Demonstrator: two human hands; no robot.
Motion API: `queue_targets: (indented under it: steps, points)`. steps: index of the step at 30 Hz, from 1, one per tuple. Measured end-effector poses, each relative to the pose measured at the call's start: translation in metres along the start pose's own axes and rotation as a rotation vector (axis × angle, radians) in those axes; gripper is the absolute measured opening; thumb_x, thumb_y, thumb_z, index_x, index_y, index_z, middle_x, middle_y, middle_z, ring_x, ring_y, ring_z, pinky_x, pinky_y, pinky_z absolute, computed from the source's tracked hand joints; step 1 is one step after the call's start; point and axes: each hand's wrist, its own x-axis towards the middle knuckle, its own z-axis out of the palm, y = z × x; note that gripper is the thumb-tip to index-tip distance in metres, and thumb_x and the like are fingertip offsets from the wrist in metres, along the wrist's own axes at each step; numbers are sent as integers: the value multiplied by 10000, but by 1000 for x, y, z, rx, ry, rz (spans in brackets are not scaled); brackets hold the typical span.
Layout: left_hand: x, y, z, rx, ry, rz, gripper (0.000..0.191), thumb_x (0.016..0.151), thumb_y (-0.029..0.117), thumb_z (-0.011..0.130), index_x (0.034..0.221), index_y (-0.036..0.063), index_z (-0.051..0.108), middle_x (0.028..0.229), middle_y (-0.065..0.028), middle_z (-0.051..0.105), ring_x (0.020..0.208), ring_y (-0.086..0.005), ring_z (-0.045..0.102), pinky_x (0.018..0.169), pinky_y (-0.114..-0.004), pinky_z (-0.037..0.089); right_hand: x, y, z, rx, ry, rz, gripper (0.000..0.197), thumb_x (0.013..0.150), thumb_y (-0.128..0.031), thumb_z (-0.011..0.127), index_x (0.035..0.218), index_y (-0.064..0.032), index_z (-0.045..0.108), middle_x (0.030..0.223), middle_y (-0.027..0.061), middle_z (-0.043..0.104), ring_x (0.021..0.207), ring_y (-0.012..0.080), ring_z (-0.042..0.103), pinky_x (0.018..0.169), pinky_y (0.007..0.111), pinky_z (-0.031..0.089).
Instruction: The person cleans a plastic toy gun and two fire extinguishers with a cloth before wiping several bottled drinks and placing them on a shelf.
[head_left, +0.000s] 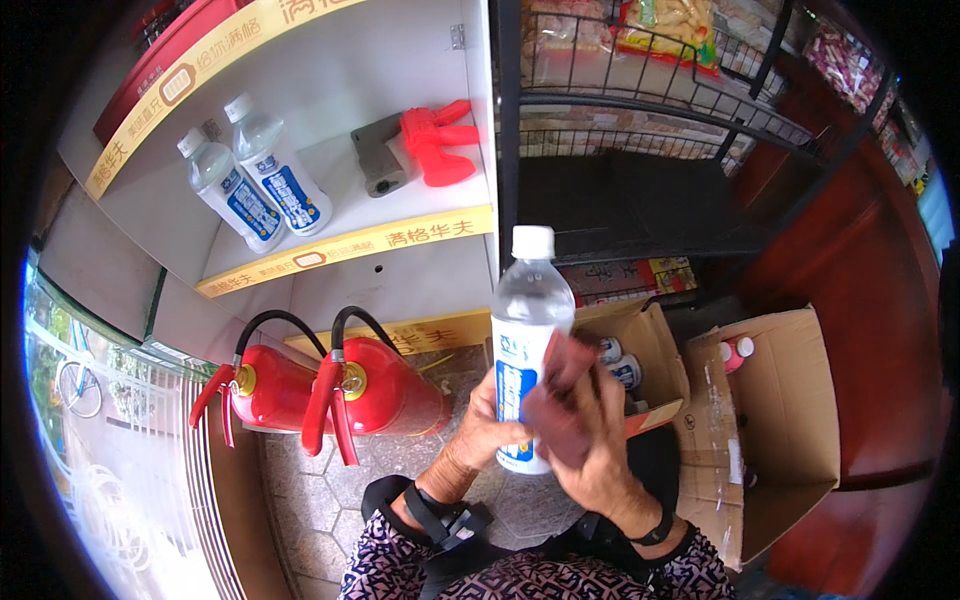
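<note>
My left hand (480, 420) grips a clear plastic bottle (531, 300) with a white cap and a white-and-blue label, held upright in front of me. In my right hand (604, 457) is a dark red cloth (562, 405), bunched against the bottle's right side and blurred. The cloth covers part of the label. On the white shelf (337, 217) at the upper left, two bottles of the same look (279, 184) stand side by side. Right of them lie a dark grey device (377, 161) and a red plastic object (439, 142).
Two red fire extinguishers (382, 386) stand on the tiled floor (330, 480) left of my hands. An open cardboard box (660, 360) holding bottles is behind my right hand, beside a larger open carton (787, 420). A black wire rack (630, 105) with bagged goods rises behind.
</note>
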Motion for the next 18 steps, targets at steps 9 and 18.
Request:
queue_targets:
  steps: [9,18]
  points:
    - [15,14,-4,5,16,89,737,645,117,717,1289,60,361,1183,-47,497,1094,-159,463,942,-319,364,-12,10,0,129,153,-184,558,644,-239,763,1120,-65,533,1073,126,500,973,272,502,822,373,433]
    - [17,-8,-27,-178,62,-22,707,659,214,695,1267,61,368,1124,-81,528,1007,-167,518,885,-299,415,16,6,28,-80,69,-35,659,709,-165,659,1288,-41,368,1173,227,367,1039,387,383,884,463,339]
